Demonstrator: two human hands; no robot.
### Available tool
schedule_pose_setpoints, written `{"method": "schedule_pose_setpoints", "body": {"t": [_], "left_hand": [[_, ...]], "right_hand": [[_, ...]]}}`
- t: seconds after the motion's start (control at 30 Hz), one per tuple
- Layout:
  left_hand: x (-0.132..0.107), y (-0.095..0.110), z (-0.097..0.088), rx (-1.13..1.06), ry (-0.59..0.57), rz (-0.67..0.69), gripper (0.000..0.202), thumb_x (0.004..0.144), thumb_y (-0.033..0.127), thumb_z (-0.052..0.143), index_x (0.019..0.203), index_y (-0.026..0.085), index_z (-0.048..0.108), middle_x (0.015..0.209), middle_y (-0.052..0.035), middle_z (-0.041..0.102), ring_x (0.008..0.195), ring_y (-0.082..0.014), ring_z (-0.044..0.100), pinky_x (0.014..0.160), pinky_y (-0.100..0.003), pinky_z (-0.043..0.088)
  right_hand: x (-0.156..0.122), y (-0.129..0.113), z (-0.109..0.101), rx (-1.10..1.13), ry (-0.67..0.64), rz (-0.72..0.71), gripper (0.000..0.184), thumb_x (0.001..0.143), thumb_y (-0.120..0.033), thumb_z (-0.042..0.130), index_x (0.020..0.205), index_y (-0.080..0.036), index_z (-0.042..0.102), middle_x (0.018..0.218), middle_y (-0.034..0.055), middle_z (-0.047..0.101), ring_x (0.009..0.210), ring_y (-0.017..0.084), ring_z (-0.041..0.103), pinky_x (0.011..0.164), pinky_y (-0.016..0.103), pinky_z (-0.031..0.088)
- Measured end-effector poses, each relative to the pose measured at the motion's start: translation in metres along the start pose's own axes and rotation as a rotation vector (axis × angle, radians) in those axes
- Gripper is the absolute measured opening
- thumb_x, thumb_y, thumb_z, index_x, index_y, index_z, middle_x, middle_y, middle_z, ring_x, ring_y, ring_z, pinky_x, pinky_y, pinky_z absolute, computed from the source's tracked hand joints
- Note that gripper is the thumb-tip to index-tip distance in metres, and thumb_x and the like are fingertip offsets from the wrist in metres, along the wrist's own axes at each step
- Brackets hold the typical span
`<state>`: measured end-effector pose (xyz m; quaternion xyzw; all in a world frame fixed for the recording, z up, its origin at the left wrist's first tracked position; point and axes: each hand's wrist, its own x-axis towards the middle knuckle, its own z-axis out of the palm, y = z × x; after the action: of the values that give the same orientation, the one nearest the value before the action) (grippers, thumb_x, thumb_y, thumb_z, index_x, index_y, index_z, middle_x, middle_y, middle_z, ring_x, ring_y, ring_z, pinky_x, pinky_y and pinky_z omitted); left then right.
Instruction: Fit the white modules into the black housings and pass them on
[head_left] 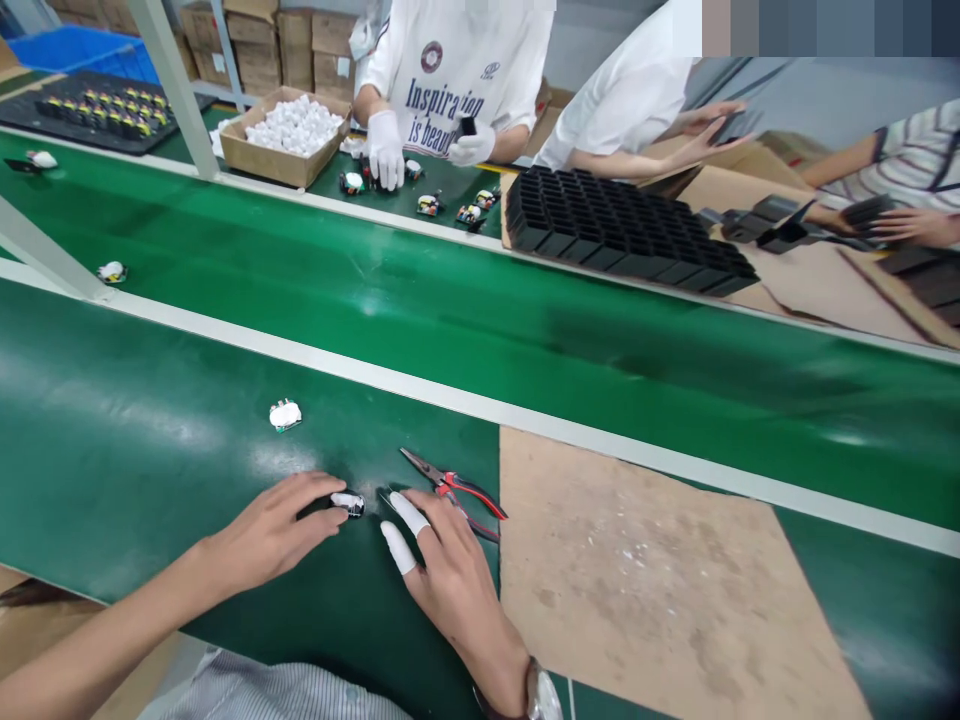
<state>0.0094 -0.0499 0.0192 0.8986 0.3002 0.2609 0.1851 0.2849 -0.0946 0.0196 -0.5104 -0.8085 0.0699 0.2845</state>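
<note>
My left hand [281,522] has its thumb and fingers closed around a small circuit board assembly [349,503] with a white top and dark sides, low over the green bench. Just to the right is my right hand [450,560], with white finger cots on its thumb and index finger. These two digits are stretched out and apart. A thin dark piece [385,495] shows at the index fingertip; whether it is gripped I cannot tell. Pliers [448,484] with red and black handles lie beyond the right hand. Another white-topped circuit board [285,414] rests farther back.
A stained cardboard sheet [645,570] covers the bench at right. Behind a pale rail [315,358] runs a green conveyor belt [360,290], carrying a few boards. Across it, co-workers handle parts beside a box of white pieces [281,165] and stacked black cases [615,225].
</note>
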Motion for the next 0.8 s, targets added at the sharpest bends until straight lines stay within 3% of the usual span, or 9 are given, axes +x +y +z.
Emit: {"method": "schedule_pose_setpoints", "body": {"t": [0.1,0.2,0.27,0.37,0.47,0.57,0.67,0.73,0.8], "left_hand": [[0.004,0.001,0.007,-0.001,0.034,0.081,0.033,0.1,0.006,0.059,0.129,0.019,0.067,0.125,-0.0159,0.07,0.111,-0.0256,0.071,0.089,-0.037,0.065],[0.023,-0.017,0.001,0.009,0.055,0.129,0.029,0.1,0.009,0.061,0.125,0.02,0.069,0.124,-0.0144,0.07,0.105,-0.0227,0.072,0.088,-0.035,0.064],[0.049,-0.044,-0.009,0.058,0.119,0.125,0.02,0.101,0.015,0.063,0.118,0.021,0.072,0.124,-0.0121,0.071,0.104,-0.021,0.072,0.09,-0.034,0.062],[0.098,-0.103,-0.027,0.156,0.262,0.027,0.011,0.1,0.025,0.065,0.103,0.02,0.075,0.112,-0.0092,0.072,0.101,-0.0215,0.072,0.091,-0.035,0.061],[0.14,-0.165,-0.042,0.196,0.355,-0.211,0.014,0.095,0.028,0.068,0.1,0.018,0.075,0.105,-0.0091,0.07,0.094,-0.0228,0.071,0.09,-0.039,0.06],[0.162,-0.201,-0.049,0.182,0.355,-0.428,0.011,0.088,0.023,0.071,0.096,0.015,0.073,0.1,-0.008,0.066,0.074,-0.0173,0.066,0.085,-0.039,0.06],[0.16,-0.195,-0.05,0.213,0.391,-0.423,0.014,0.087,0.023,0.072,0.099,0.016,0.074,0.105,-0.01,0.067,0.09,-0.0233,0.068,0.095,-0.045,0.057],[0.149,-0.17,-0.049,0.237,0.43,-0.331,0.019,0.091,0.027,0.07,0.108,0.019,0.074,0.114,-0.0107,0.068,0.11,-0.028,0.065,0.104,-0.048,0.053],[0.133,-0.135,-0.046,0.194,0.399,-0.201,0.02,0.097,0.029,0.067,0.114,0.022,0.073,0.118,-0.009,0.07,0.116,-0.0271,0.065,0.106,-0.046,0.053]], "right_hand": [[-0.018,0.005,-0.003,-0.052,-0.018,0.028,0.033,0.105,-0.018,0.053,0.137,-0.02,0.06,0.122,0.014,0.07,0.109,0.03,0.07,0.095,0.051,0.06],[-0.033,0.008,0.001,-0.094,0.007,0.063,0.031,0.104,-0.018,0.053,0.134,-0.02,0.061,0.119,0.0135,0.07,0.107,0.029,0.07,0.092,0.049,0.062],[-0.037,0.01,0.006,-0.122,0.014,0.084,0.03,0.104,-0.018,0.053,0.133,-0.018,0.061,0.116,0.0141,0.07,0.105,0.03,0.069,0.091,0.049,0.062],[-0.038,0.01,0.011,-0.137,-0.014,0.104,0.027,0.104,-0.018,0.052,0.13,-0.016,0.061,0.113,0.0144,0.068,0.103,0.029,0.069,0.091,0.049,0.062],[-0.036,0.01,0.013,-0.13,-0.028,0.121,0.024,0.105,-0.017,0.051,0.126,-0.015,0.062,0.11,0.0133,0.066,0.099,0.027,0.068,0.09,0.047,0.062],[-0.035,0.01,0.015,-0.118,-0.013,0.127,0.024,0.105,-0.016,0.049,0.125,-0.016,0.062,0.108,0.0123,0.066,0.095,0.025,0.067,0.087,0.045,0.062],[-0.034,0.011,0.017,-0.088,0.005,0.125,0.024,0.104,-0.014,0.049,0.122,-0.017,0.063,0.107,0.0114,0.066,0.093,0.025,0.067,0.083,0.042,0.061],[-0.035,0.012,0.019,-0.067,0.011,0.121,0.023,0.103,-0.012,0.049,0.12,-0.017,0.064,0.105,0.0107,0.066,0.092,0.024,0.066,0.082,0.041,0.06],[-0.035,0.013,0.021,-0.049,0.02,0.109,0.023,0.103,-0.01,0.048,0.118,-0.017,0.064,0.104,0.0105,0.066,0.091,0.023,0.066,0.081,0.04,0.06]]}}
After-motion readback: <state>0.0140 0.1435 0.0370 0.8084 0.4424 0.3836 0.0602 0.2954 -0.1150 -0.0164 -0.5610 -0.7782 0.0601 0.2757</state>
